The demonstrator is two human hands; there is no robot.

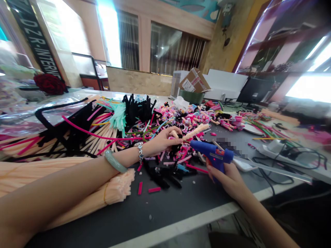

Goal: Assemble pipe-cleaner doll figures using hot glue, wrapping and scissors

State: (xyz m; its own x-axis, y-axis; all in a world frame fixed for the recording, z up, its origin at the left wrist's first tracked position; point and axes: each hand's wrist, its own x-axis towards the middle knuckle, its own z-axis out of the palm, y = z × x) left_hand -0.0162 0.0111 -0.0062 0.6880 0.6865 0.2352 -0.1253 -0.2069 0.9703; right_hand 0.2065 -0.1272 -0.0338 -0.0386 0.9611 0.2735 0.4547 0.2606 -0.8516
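My right hand (230,177) is wrapped round the handle of a blue hot glue gun (213,153). A long clear glue stick (274,168) sticks out of the gun's back end. The gun's nozzle points left, close to a small pipe-cleaner figure (195,132) in peach and black. My left hand (165,140) pinches that figure at its black part, with fingers closed. Its peach length reaches out to the right. Part of the figure is hidden behind my fingers. Below it lie black fuzzy stems (157,174) and short pink pieces (154,189).
Bundles of peach pipe cleaners (119,187) lie at the left under my forearm. A heap of pink pieces and small figures (191,117) covers the middle. A cardboard box (195,81) stands behind. At the right are a white power strip (274,150) and dark cables.
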